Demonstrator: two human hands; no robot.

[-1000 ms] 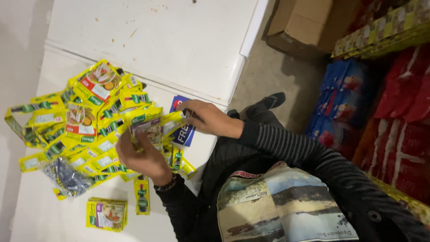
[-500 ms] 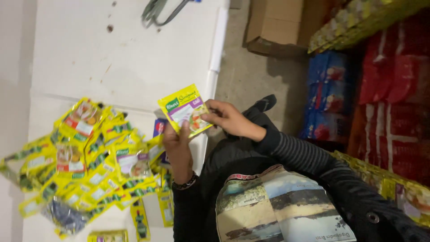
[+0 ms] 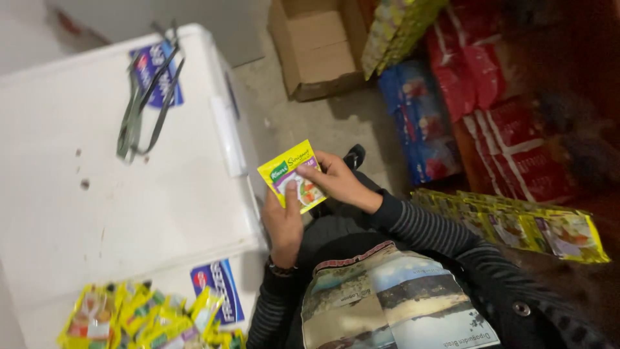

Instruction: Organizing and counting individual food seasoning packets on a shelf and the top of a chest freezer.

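Note:
Both of my hands hold one small yellow sachet (image 3: 292, 169) with a purple panel and a food picture, lifted off the white chest freezer (image 3: 97, 194). My left hand (image 3: 282, 223) grips its lower edge with the thumb on the front. My right hand (image 3: 336, 181) pinches its right side. A heap of similar yellow sachets (image 3: 139, 317) lies on the freezer lid at the bottom left, away from both hands. My striped dark sleeves and a printed shirt fill the lower middle.
A dark strap (image 3: 145, 97) lies on the freezer top by a blue sticker. An open cardboard box (image 3: 316, 48) stands on the concrete floor. Red (image 3: 491, 97) and blue (image 3: 416, 123) packets are stacked at the right. A strip of yellow sachets (image 3: 516, 223) hangs beside my right arm.
The view has swung away from the sachet heap toward the floor and the shelves. My hands have carried the single sachet off the lid, toward my body.

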